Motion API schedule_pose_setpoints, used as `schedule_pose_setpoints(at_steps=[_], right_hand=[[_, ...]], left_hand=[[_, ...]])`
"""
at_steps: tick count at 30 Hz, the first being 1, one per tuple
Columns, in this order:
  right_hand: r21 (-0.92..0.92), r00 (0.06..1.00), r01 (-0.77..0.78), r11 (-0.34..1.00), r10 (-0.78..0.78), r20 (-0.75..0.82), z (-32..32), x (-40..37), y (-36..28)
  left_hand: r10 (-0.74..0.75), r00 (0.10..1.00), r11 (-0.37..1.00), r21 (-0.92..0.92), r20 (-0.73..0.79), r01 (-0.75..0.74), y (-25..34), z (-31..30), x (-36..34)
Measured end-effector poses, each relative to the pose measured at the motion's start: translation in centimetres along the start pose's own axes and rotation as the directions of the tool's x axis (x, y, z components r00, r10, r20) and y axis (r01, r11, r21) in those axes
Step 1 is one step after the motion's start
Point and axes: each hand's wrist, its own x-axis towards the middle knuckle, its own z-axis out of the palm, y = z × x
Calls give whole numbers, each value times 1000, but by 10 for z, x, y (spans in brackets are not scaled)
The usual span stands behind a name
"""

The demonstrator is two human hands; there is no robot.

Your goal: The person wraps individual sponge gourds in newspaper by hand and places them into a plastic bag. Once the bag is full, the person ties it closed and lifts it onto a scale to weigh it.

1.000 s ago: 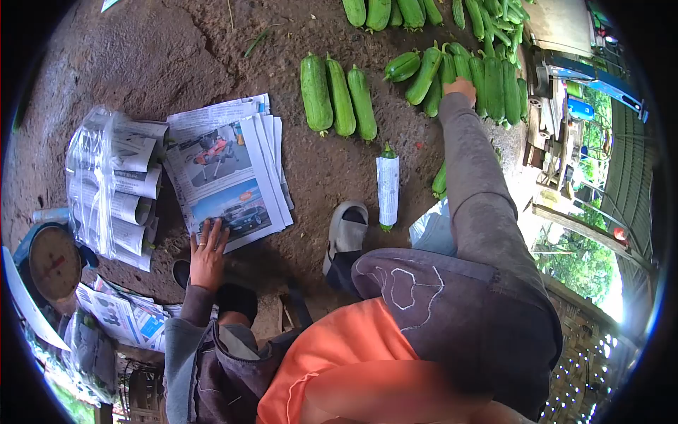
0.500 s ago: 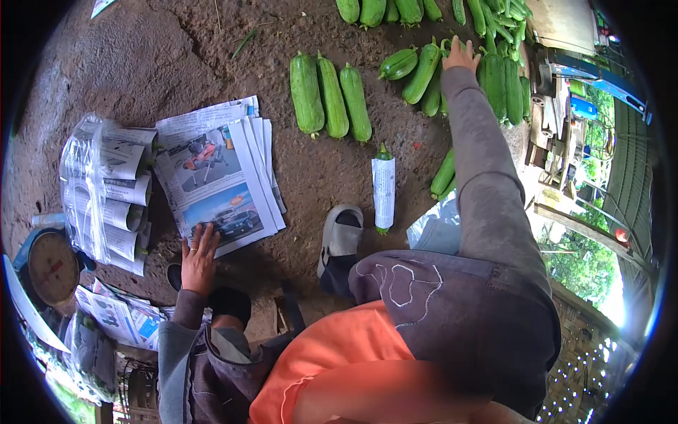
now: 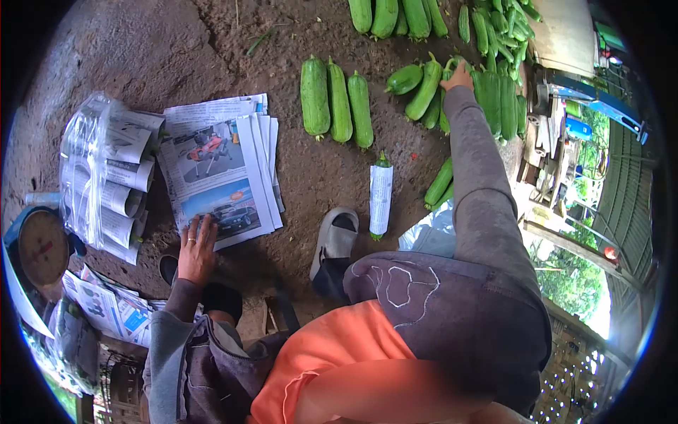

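My right hand (image 3: 459, 76) reaches out to a group of green sponge gourds (image 3: 424, 90) at the upper right, its fingers curled round the stem end of one gourd that is partly hidden by the hand. My left hand (image 3: 198, 249) lies flat, fingers apart, on the lower edge of a stack of newspaper sheets (image 3: 205, 169). Between the hands, a gourd wrapped in newspaper (image 3: 381, 198) lies on the ground, both green ends showing. Above it, three bare gourds (image 3: 337, 102) lie side by side.
Paper-wrapped gourds in a clear plastic bag (image 3: 95, 180) lie at the left, near a dial scale (image 3: 44, 247) and more newspapers (image 3: 106, 304). Further gourds (image 3: 417, 18) lie along the top. My sandalled foot (image 3: 335, 244) is beside the wrapped gourd.
My right hand's fingers, spread over the gourds before, have drawn in round one. My left hand stays on the newspaper. The whole view has shifted slightly.
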Motion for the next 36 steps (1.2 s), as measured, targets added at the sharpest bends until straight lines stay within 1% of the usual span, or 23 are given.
schedule_pose_setpoints(at_steps=[3,4,7,8,11,12,15,16,19,21,23,24,25,26,27,28,29,30,31,33,34,35,36], right_hand=[[-156,971,144,977,-108,215,-23,0,-4],[-77,972,197,977,-184,147,-30,-7,-1],[-51,952,282,958,-273,135,-36,-21,2],[-52,942,327,943,-321,99,-40,-28,6],[180,948,274,945,-296,113,-65,-50,16],[187,948,292,938,-309,74,-64,-50,25],[330,957,276,903,-289,-8,-72,-51,47],[449,958,266,853,-286,-23,-76,-50,53],[712,969,228,664,-224,-101,-96,-51,57],[845,995,96,526,-46,-84,-138,-83,35],[963,994,0,270,105,-29,-159,-122,8],[994,994,-108,17,37,107,-141,-141,-4],[946,973,-232,-226,-57,225,-118,-165,-19],[823,934,-357,-441,-169,314,-102,-187,-32],[683,877,-480,-551,-302,373,-99,-241,-75],[587,803,-582,-563,-286,523,-87,-288,-113],[470,726,-662,-583,-346,594,-77,-335,-149],[410,661,-724,-555,-390,641,-75,-378,-184],[372,593,-769,-520,-360,720,-55,-407,-206],[312,467,-863,-398,-391,793,-15,-450,-238],[276,413,-899,-339,-453,790,-4,-464,-249],[297,405,-911,-286,-485,775,-2,-473,-255],[348,427,-904,-249,-499,754,-5,-476,-256]], left_hand=[[34,999,999,-27,-37,-35,2,1,-5],[52,998,998,-33,-36,-53,-1,2,-5],[103,991,994,-35,-81,-106,-7,9,-4],[104,990,993,-43,-91,-109,-9,11,-4],[108,985,991,-63,-131,-117,-13,11,-5],[106,983,990,-72,-148,-118,-13,13,-5],[113,973,990,-64,-201,-128,-15,19,-5],[129,971,989,-49,-202,-142,-18,25,-6],[73,984,991,-98,-161,-90,-12,13,-11],[89,974,990,-91,-207,-110,-13,19,-9],[91,972,991,-81,-218,-111,-13,20,-9],[89,967,990,-82,-238,-111,-13,22,-7],[88,962,990,-82,-259,-113,-13,24,-6],[79,964,992,-80,-254,-102,-13,24,-7],[76,965,992,-78,-251,-98,-12,23,-6],[80,965,992,-74,-249,-101,-13,26,-8],[110,955,991,-45,-276,-127,-15,25,-11],[147,942,987,-17,-301,-159,-16,22,-13],[185,926,981,11,-328,-192,-15,19,-14],[164,961,985,-6,-221,-170,-10,7,-19],[152,975,988,-14,-165,-156,-8,4,-22],[159,963,987,4,-219,-162,-10,7,-24],[166,947,986,23,-274,-166,-12,10,-25]])
